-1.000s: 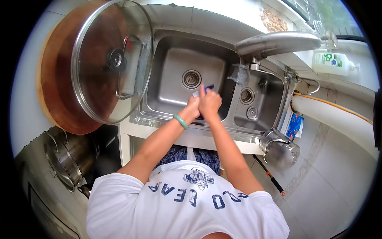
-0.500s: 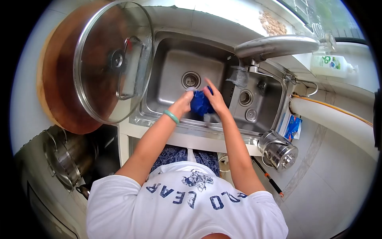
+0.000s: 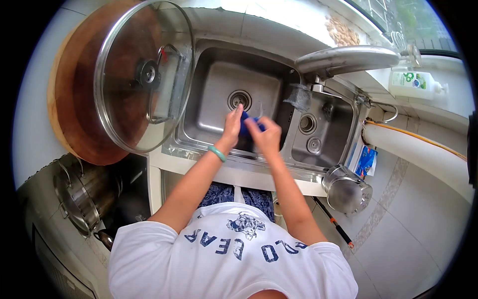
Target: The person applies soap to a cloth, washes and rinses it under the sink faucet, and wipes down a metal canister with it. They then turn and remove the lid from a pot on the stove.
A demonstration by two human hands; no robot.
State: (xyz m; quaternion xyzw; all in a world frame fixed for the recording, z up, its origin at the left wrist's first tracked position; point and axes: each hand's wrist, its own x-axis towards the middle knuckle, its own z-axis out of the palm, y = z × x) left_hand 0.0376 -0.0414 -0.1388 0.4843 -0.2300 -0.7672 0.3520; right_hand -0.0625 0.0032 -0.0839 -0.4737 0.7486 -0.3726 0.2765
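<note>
Over the front of the larger sink basin (image 3: 211, 107), my left hand (image 3: 230, 128) and my right hand (image 3: 267, 135) come together around a crumpled blue cloth (image 3: 245, 124). Only a small part of the cloth shows between them, and its lower side is hidden. The left hand grips it from the left, fingers pointing toward the drain (image 3: 239, 100); a green bangle (image 3: 217, 153) circles that wrist. Closed against the cloth's right side, the right hand is slightly blurred.
A faucet (image 3: 348, 59) reaches over the sink divider beside the smaller basin (image 3: 323, 144). Left of the sink, a large glass lid (image 3: 124, 99) leans by a round wooden board (image 3: 74, 99). A metal pot (image 3: 348, 192) hangs at the right front edge; a soap bottle (image 3: 411, 83) lies on the sill.
Both hands have shifted on the blue cloth. The right fingers, stretched out before, have folded over it, and less blue shows now. The left hand has turned its fingers forward.
</note>
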